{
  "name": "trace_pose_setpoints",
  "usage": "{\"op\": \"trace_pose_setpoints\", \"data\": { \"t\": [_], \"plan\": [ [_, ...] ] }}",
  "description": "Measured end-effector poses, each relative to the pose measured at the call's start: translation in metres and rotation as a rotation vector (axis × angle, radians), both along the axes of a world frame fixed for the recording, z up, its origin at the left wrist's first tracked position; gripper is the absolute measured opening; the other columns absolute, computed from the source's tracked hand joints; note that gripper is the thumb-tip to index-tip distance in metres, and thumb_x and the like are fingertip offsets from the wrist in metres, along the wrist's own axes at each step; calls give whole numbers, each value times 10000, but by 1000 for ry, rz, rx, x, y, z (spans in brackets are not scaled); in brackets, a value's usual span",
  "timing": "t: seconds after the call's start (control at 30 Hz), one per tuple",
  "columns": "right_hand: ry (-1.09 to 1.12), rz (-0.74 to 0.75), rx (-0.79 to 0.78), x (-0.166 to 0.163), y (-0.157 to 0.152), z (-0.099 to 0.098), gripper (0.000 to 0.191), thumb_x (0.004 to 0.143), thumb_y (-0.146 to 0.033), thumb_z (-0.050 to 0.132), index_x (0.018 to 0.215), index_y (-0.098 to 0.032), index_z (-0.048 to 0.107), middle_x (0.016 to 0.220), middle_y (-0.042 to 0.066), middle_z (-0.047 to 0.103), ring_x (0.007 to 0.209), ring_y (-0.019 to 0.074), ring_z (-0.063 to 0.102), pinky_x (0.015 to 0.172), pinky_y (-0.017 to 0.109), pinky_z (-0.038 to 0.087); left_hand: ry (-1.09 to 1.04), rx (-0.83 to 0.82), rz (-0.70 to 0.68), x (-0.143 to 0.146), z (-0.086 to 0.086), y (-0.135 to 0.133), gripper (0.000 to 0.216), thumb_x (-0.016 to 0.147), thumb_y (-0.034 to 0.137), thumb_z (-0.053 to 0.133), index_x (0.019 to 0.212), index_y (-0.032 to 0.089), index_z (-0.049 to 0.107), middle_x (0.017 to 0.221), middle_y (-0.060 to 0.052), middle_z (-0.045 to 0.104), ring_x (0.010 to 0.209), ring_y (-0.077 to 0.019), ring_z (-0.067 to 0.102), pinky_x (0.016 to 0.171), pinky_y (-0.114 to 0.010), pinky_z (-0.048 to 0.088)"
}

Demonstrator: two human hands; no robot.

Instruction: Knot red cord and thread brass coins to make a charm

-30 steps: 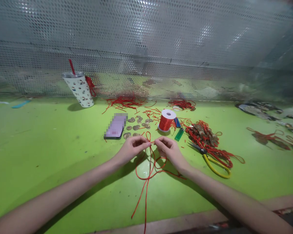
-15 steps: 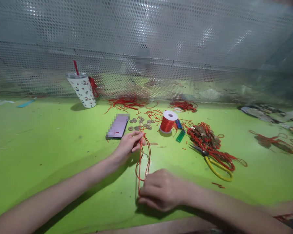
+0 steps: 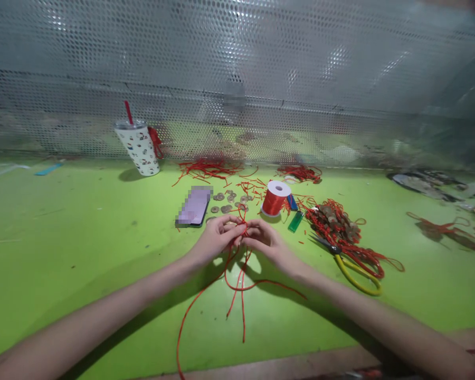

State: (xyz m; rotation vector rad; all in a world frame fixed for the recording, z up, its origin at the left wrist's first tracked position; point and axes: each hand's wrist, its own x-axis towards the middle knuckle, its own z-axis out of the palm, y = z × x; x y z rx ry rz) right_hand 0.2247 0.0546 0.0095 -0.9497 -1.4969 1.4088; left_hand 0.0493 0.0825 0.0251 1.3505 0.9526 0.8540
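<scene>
Red cord (image 3: 243,285) is pinched between the fingertips of both hands, just above the green table. My left hand (image 3: 221,235) grips it from the left, and my right hand (image 3: 263,237) grips it from the right, their fingertips nearly meeting. A small loop pokes up above the fingers, while several loose ends trail down toward the table's front edge. Whatever knot lies between the fingertips is mostly hidden. Just beyond the hands are scattered round coins (image 3: 231,198). A spool of red cord (image 3: 275,200) stands upright behind my right hand.
A phone (image 3: 195,207) lies left of the coins. Right of the spool are a green lighter (image 3: 296,221), a heap of corded coins (image 3: 334,224) and yellow-handled scissors (image 3: 356,272). A tumbler with a straw (image 3: 138,148) stands before the perforated metal screen (image 3: 182,68). Red cord scraps (image 3: 209,169) lie at the back.
My right hand has moved up and away from the lower cord, joining my left hand at the top. The cord ends now hang loose and spread out below.
</scene>
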Motion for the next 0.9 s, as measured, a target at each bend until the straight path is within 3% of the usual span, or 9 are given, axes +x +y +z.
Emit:
{"op": "trace_pose_setpoints", "data": {
  "t": [0.07,0.13,0.23,0.37,0.6,0.77,0.9],
  "plan": [
    [78,79,-124,-3,2,-3,283,893,-436,668,1063,-229,575,805,-9,628,715,153,559,693,299,458,48,82,27,-2,-3,0,319,816,487,696,867,196,575,544,63,521,454,-88,424,462,-206,279],
    [80,49,-151,-4,1,-6,305,890,-489,665,1015,-218,599,707,-42,545,620,127,467,591,261,380,133,205,53,-4,-6,-1,264,865,447,649,893,200,560,572,57,543,490,-104,456,490,-216,305],
    [20,-32,-92,-6,-3,-9,324,905,-520,643,947,-199,629,748,-32,526,643,122,448,575,253,352,276,367,27,-6,-11,-2,192,915,382,597,909,192,566,623,35,582,546,-124,502,526,-234,334],
    [-22,-72,-4,-6,-6,-12,330,923,-520,618,942,-191,643,809,-12,571,709,137,484,632,262,378,323,433,-12,-7,-8,-2,181,930,359,583,891,184,605,703,6,627,633,-143,557,590,-253,398],
    [-33,-100,-42,-7,-7,-13,397,917,-570,598,827,-184,627,658,-43,451,586,115,380,531,254,286,131,271,32,-7,2,4,217,852,406,679,858,190,669,798,-30,683,721,-156,615,626,-250,465],
    [40,-200,-78,-6,0,-15,428,875,-599,632,769,-187,581,570,-64,421,505,93,345,469,237,247,22,-27,99,-9,6,10,375,809,533,693,880,173,614,615,10,616,403,-57,334,415,-205,196],
    [179,-308,-172,-1,10,-21,434,809,-612,686,762,-204,546,532,-55,517,416,69,294,403,216,210,30,16,55,-6,14,-4,344,880,526,604,888,183,576,641,-12,659,404,-69,352,419,-207,211]
  ]
}}
